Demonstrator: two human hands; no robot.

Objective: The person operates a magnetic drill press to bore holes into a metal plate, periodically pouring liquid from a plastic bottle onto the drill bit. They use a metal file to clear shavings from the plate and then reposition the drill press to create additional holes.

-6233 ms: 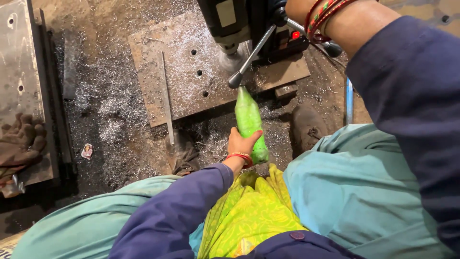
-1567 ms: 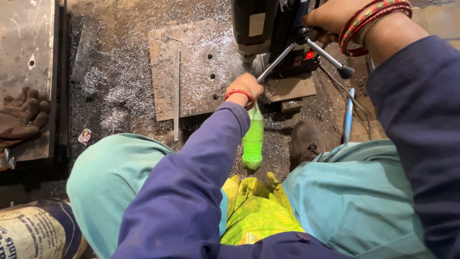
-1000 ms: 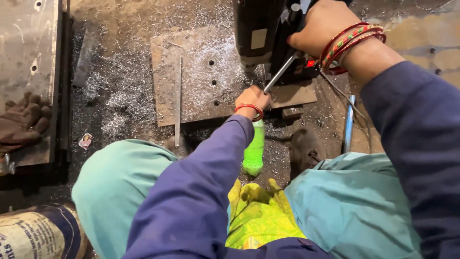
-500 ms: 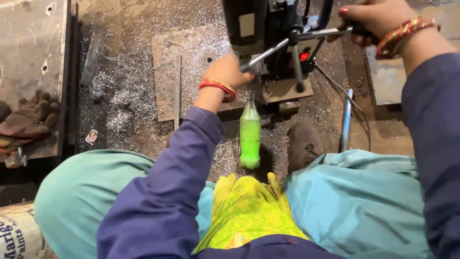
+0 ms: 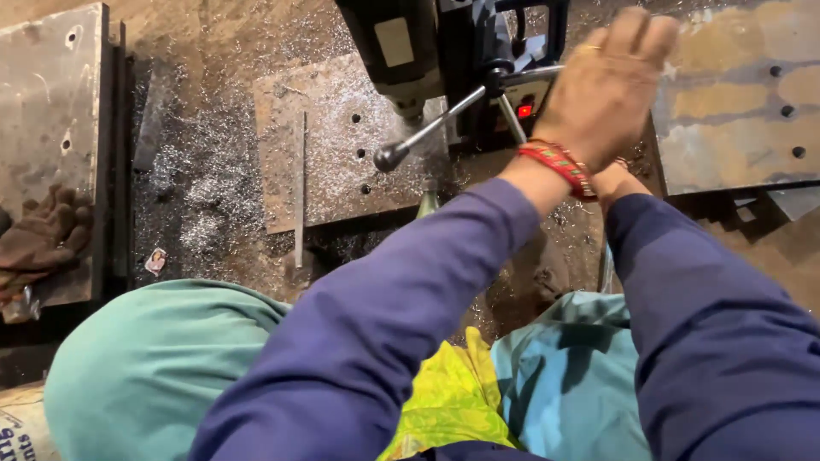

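Biggest thing going on: the drilling machine (image 5: 410,51) at top centre, sitting over a rusty steel plate (image 5: 325,145) that's covered in silver shavings (image 5: 196,183). A second plate (image 5: 735,102) at upper right has a column of holes along its edge, and a third slab (image 5: 51,128) runs down the left edge with a worn glove (image 5: 43,239) lying on it.

The left hand (image 5: 606,85) is up at top centre-right, palm flat and fingers stretched out side by side, in front of the hub of the feed handle (image 5: 427,132), not wrapped around anything as far as I can see. The right hand is tucked behind it, only the wrist shows, so can't tell if it's gripping.

Progress-wise, I'd say midway: the plate under the drill already has a few holes near the bit, and the chips say plenty of cutting is done. More holes probably remain.

Small stuff: a thin flat bar (image 5: 299,188) lies on the plate, and a green bottle tip (image 5: 427,203) pokes out just below it.
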